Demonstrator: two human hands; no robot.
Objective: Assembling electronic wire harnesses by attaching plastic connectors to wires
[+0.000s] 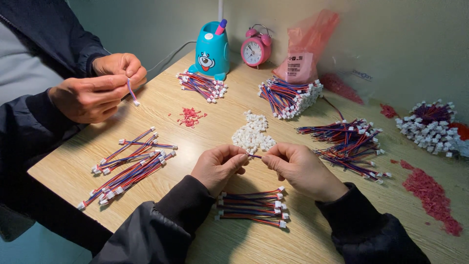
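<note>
wire (254, 156) crosswise between both hands

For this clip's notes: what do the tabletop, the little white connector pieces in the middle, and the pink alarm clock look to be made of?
Table: light wood or wood-look laminate, with fine grain lines and a matte surface; which one is unclear.
White connector pieces: likely moulded plastic, small, uniform, opaque blocks.
Pink alarm clock: glossy pink casing with highlights on its bells, so painted metal or plastic; the look leaves it open.
</note>
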